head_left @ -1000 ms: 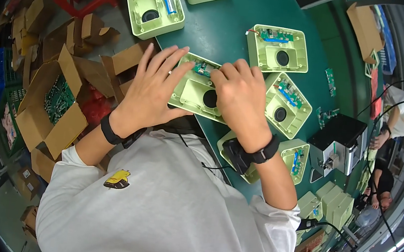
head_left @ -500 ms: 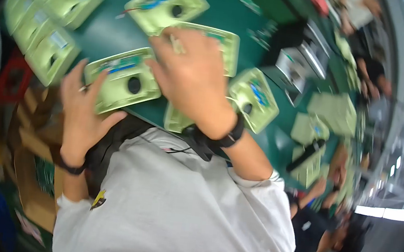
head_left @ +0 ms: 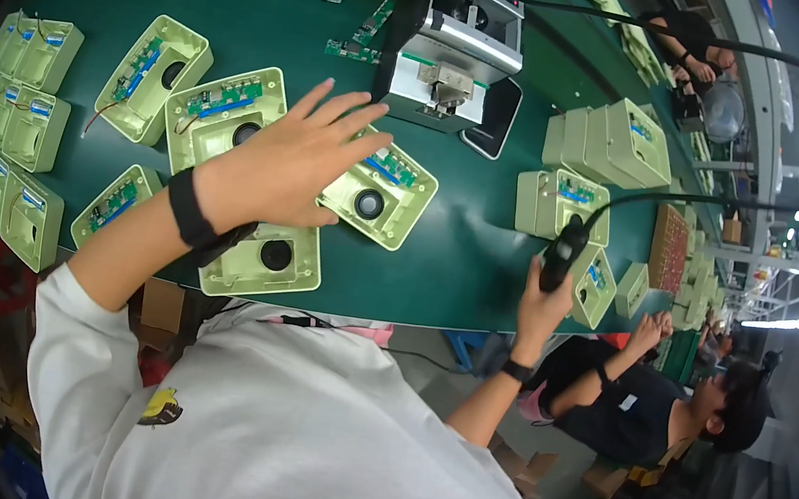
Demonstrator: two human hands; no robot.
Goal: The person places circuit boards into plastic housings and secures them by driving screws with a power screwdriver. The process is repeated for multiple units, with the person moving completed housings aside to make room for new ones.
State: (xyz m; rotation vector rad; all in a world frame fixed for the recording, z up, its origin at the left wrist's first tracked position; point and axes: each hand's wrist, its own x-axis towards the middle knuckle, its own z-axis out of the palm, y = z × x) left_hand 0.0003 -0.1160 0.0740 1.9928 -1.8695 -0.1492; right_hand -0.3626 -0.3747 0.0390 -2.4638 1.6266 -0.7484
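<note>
My right hand [head_left: 541,312] is out at the right, its fingers wrapped round a black electric screwdriver [head_left: 565,252] with a cord curving off its upper end. Behind the tool stands a light-green plastic housing [head_left: 569,186]. My left hand [head_left: 275,163] spreads its fingers over a group of open housings and holds nothing; whether it touches them I cannot tell. Right of it lies a housing [head_left: 398,224] with a green circuit board [head_left: 392,161] and a round black speaker [head_left: 368,204]. Another housing [head_left: 270,84] is partly hidden behind that hand, and a housing [head_left: 291,276] lies below it.
A silver-and-black machine [head_left: 452,66] stands at the back, with loose circuit boards [head_left: 352,49] beside it. Stacked housings [head_left: 41,126] line the left, more housings [head_left: 612,141] the right. A co-worker [head_left: 641,394] sits at the right. A cable [head_left: 666,28] crosses overhead.
My right hand has left the middle housings and now grips the screwdriver at the right. My left hand has moved right, over the middle housings. The view has swung right.
</note>
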